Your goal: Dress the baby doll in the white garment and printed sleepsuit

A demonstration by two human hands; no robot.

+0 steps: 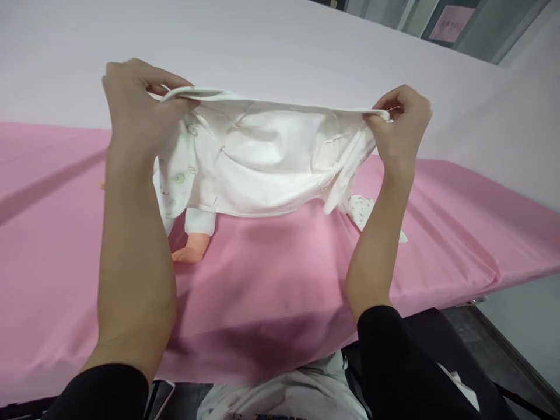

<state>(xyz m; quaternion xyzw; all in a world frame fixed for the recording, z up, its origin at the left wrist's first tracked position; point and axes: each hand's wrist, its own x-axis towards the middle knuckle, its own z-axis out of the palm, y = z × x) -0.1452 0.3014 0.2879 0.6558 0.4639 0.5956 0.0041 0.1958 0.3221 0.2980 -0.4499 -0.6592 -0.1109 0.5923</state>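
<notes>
Two pinch grips: left hand (137, 99) and right hand (402, 122) hold white shirt (271, 146) at opposite ends, presumably keeping it taut above pink cloth (266, 280).

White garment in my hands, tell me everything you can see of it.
The white garment looks like thin, soft fabric, creased, with visible seams. Its upper edge is stretched nearly straight between the left hand and the right hand, which pinch it near its ends; the rest hangs down over the pink cover. Beside the left hand, a panel bears small printed marks and round, pale fasteners. A narrow strip dangles on the right hand's side.
</notes>
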